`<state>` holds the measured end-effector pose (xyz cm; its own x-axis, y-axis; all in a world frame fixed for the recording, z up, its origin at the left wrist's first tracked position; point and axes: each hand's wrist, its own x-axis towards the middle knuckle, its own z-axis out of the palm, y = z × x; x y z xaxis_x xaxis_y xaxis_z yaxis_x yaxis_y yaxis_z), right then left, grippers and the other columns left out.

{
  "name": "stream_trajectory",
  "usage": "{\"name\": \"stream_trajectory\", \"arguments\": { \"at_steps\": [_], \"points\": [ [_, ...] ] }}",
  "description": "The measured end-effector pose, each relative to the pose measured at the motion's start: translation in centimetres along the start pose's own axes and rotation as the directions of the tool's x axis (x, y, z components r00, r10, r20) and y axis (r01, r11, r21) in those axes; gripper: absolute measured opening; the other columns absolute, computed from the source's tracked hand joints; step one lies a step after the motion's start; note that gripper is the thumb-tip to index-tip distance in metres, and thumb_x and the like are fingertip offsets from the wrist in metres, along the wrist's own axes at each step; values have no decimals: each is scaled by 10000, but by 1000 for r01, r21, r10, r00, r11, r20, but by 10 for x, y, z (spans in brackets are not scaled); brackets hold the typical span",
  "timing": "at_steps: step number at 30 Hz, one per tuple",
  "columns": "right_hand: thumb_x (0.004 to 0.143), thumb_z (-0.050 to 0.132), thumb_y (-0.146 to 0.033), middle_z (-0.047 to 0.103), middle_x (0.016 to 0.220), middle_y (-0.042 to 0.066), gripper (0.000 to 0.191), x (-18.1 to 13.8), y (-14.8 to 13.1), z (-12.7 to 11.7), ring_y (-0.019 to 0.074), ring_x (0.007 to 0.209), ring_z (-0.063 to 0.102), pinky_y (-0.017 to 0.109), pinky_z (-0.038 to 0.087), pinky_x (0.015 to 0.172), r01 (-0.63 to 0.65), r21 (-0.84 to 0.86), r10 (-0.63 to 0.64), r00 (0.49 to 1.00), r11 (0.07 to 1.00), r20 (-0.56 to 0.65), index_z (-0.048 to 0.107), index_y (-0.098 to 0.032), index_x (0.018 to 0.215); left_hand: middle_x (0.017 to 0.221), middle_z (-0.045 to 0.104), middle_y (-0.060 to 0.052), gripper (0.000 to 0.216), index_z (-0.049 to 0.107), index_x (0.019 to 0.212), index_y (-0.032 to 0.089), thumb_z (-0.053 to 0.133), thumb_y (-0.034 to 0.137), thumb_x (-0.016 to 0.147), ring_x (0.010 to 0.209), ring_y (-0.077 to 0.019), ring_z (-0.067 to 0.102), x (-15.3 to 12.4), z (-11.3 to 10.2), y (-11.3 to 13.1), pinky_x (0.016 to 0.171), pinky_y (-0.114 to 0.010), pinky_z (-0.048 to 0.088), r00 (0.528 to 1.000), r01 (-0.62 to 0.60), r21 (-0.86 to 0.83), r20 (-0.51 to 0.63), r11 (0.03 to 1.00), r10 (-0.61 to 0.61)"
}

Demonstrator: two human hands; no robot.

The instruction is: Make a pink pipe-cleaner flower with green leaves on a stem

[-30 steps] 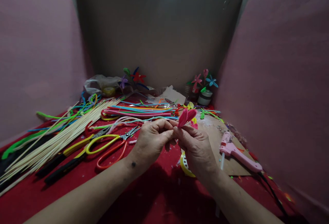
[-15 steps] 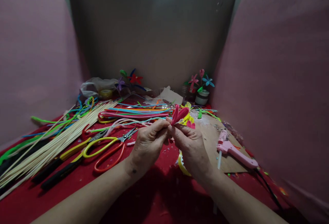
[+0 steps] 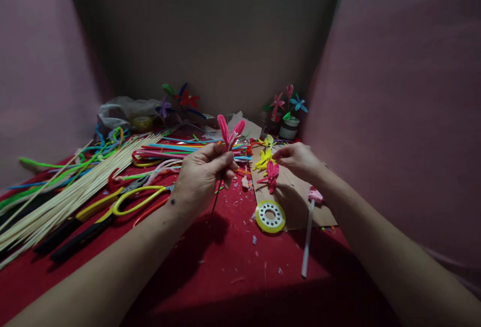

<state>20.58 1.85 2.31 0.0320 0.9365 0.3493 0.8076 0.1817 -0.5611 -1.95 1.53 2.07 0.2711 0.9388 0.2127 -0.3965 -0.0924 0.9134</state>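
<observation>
Upright between the thumb and fingers of my left hand (image 3: 205, 174) is a pink pipe-cleaner flower piece (image 3: 230, 131). It has two looped petals spread in a V, and a thin dark stem runs down below my fingers. My right hand (image 3: 298, 160) is over the cardboard, its fingers drawn together at the edge of a yellow pipe-cleaner piece (image 3: 264, 159); the exact contact is hard to see. Just in front of it lies another pink pipe-cleaner piece (image 3: 272, 176). Nearer to me is a yellow tape roll (image 3: 270, 217) with a white perforated core.
Bamboo sticks (image 3: 86, 182), pliers (image 3: 90, 219) and yellow-and-red-handled scissors (image 3: 139, 199) lie at left. Coloured pipe cleaners (image 3: 176, 151) spread behind. A pink glue gun (image 3: 314, 195), partly behind my right arm, rests on cardboard (image 3: 296, 202). Finished flowers (image 3: 296, 102) stand at the back.
My hands have parted. The left kept the pink flower piece and moved left; the right let go of it and moved right to the yellow piece. The tape roll is now uncovered.
</observation>
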Motion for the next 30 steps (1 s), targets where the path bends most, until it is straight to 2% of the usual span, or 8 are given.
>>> {"name": "stream_trajectory", "arguments": {
  "at_steps": [4,7,11,13,15,19,24,30],
  "points": [
    [555,589,7,633,649,31,293,4,13,13,140,591,506,260,355,564,144,-159,-120,981,977,151,737,-209,688,569,601,1,150,551,708,127,679,201,678,420,-54,510,2,-3,-4,383,-146,402,1000,16,12,22,1000,-17],
    [645,581,-45,622,714,56,209,0,14,19,151,646,513,249,363,576,288,-292,-216,942,912,255,717,-202,670,566,596,5,147,553,700,124,677,200,680,413,-49,501,3,-3,-5,383,-148,398,999,40,17,34,999,-40],
    [762,514,-99,629,819,88,192,0,11,14,180,755,517,277,382,658,299,-328,-255,952,896,173,682,-173,708,568,596,0,128,566,704,117,669,192,689,420,-51,501,3,-3,-5,387,-152,393,998,53,5,42,999,-53],
    [798,499,-136,634,807,67,177,1,10,9,167,744,520,279,389,679,302,-230,-284,953,925,109,668,-177,761,572,597,1,116,572,705,118,668,181,687,428,-56,505,3,-3,-6,390,-157,391,997,58,-7,49,998,-57],
    [809,511,-181,643,792,43,156,1,7,5,146,711,531,268,398,667,282,-1,-281,956,960,83,667,-182,812,603,607,-3,111,583,712,120,674,175,679,466,-70,529,4,-3,-7,401,-165,393,996,73,-20,52,997,-71],
    [775,583,-287,640,741,23,198,-5,-5,2,104,605,497,238,376,561,84,382,-179,959,920,220,692,-171,893,761,641,-22,130,637,767,119,690,202,681,665,-98,590,6,-4,-10,531,-183,439,992,98,-24,83,995,-96],
    [699,649,-254,618,674,18,185,-15,-32,3,95,578,486,229,368,516,-40,486,-143,931,873,335,717,-151,837,762,667,-13,147,669,797,136,697,229,687,690,-95,589,4,-6,-10,693,-212,435,961,151,87,222,985,-167],
    [616,702,-188,619,644,-1,113,-19,-45,5,85,551,498,214,397,490,-118,627,-167,911,770,376,717,-167,726,714,660,-45,126,627,724,113,644,238,734,648,-137,617,-3,-4,-10,662,-271,465,893,236,150,357,960,-275]
  ]
}}
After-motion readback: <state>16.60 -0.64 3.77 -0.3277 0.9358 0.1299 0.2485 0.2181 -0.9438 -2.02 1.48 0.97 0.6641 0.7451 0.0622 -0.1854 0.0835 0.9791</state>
